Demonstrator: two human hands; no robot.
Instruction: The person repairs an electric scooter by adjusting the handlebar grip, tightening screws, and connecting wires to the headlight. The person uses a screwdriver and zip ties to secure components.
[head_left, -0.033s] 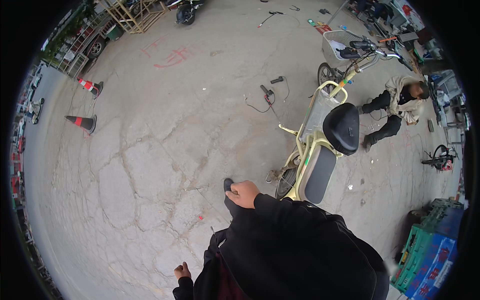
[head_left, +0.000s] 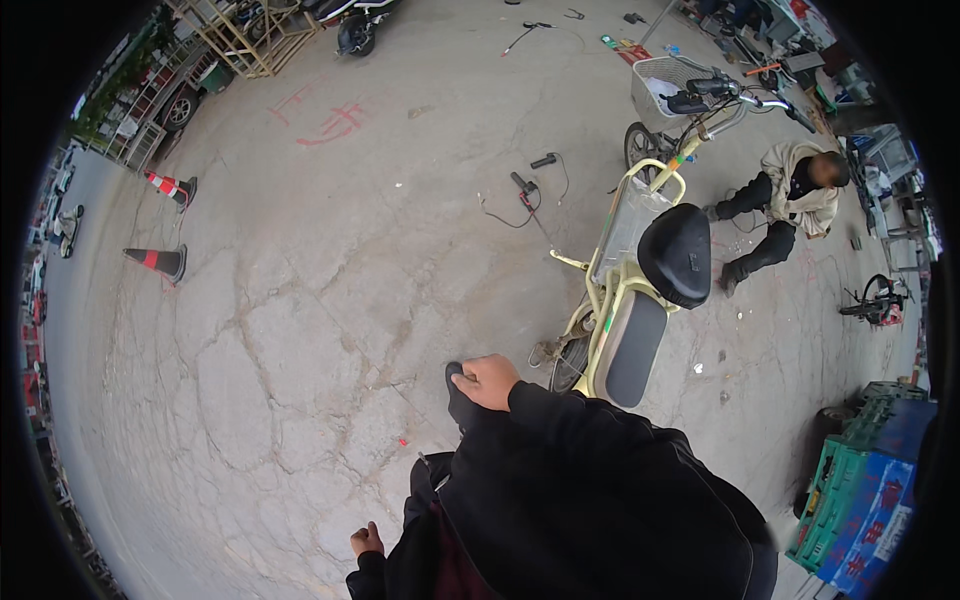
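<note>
My right hand (head_left: 487, 382) is closed in a fist in front of my body, with nothing visible in it. Beneath it in the picture shows the tip of my dark shoe (head_left: 453, 371). Lower down and to the left, my left hand (head_left: 367, 540) hangs with fingers curled and the thumb on top, also holding nothing that I can see. Both sleeves are black. Ahead and to the right stands a pale yellow electric bike (head_left: 608, 280) with a dark seat (head_left: 635, 348), a black backrest (head_left: 676, 257) and a white front basket (head_left: 664, 90). Neither hand touches it.
Loose handlebar grips with cables (head_left: 527, 190) lie on the cracked pavement. A person (head_left: 800, 195) sits beyond the bike. Two traffic cones (head_left: 160, 262) stand at left. Green crates (head_left: 835, 500) are at lower right, a small red bicycle (head_left: 878, 303) at far right.
The surroundings have shifted slightly left in the picture. Both hands keep nearly the same place and shape.
</note>
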